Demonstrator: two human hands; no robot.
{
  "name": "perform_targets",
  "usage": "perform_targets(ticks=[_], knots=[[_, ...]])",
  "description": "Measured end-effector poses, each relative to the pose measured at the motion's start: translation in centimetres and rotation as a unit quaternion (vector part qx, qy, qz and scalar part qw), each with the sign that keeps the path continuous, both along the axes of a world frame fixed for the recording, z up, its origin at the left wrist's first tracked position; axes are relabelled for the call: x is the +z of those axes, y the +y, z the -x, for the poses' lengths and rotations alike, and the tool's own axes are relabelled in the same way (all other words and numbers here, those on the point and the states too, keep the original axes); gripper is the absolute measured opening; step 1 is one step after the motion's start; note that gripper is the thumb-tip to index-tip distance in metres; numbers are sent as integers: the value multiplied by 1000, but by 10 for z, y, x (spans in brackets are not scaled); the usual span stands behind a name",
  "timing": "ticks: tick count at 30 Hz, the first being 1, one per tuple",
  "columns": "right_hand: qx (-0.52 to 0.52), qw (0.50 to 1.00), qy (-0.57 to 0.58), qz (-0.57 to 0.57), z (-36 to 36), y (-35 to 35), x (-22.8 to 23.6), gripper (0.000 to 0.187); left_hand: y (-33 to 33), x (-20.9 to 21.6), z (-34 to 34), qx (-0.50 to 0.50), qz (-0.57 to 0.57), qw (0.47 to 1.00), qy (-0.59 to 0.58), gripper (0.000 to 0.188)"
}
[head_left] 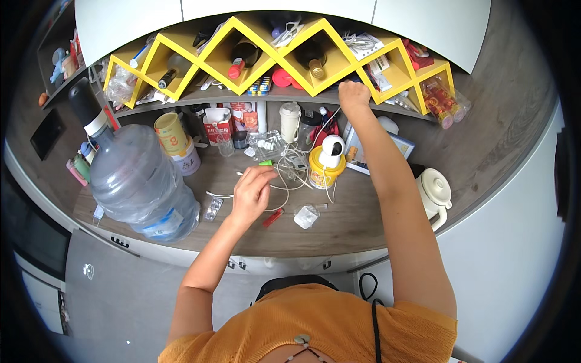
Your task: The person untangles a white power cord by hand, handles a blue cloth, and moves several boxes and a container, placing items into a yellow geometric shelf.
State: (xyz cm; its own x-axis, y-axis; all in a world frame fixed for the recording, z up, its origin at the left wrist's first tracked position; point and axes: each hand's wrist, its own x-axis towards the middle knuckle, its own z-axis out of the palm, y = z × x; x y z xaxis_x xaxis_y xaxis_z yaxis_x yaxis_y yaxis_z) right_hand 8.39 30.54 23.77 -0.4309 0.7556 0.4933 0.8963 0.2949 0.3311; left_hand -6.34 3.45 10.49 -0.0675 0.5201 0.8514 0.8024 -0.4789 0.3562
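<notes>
- The right arm reaches forward and up, elbow only slightly bent, passing to the right of the white security camera point(332, 151) and its yellow tub point(322, 172).
- The right hand point(355, 95) is curled into a fist, back of the hand upward, in front of the lower edge of the yellow lattice rack point(233, 24). A thin stretch of the white cable point(293, 158) slants up to the fist's lower left side and appears to be gripped there; the fingertips are hidden.
- The left arm is bent more sharply at the elbow, its forearm angled up and inward over the front of the wood-grain countertop point(357, 230).
- The left hand point(253, 189) is half-curled, fingers close together and pointing right, thumb below them. Its fingertips are beside a loop of the cable; whether they have hold of it cannot be told.
- The cable lies in a loose tangle on the countertop, between the left hand and the yellow tub, with one loop sweeping forward.
- Nearest the left wrist are a pill blister pack point(213, 208) and a small red stick-shaped object point(273, 218); a crumpled clear packet point(307, 216) lies farther right.
- The cream kettle point(434, 190) stands right of the right forearm.
</notes>
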Motion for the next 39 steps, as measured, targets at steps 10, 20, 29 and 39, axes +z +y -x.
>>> perform_targets(ticks=[10,20,29,39], knots=[[57,998,22,-33,-72,-48,-17,16,20,-13,-26,-42,26,999,-13,30],[16,999,32,-6,-127,-79,-23,36,24,-23,-35,-38,33,998,-38,28],[111,977,130,-131,-147,-100,-34,40,16,-36,-34,-17,62,996,-59,27],[80,987,61,-121,-55,-9,-18,27,30,-35,-47,-37,62,996,-53,29]])
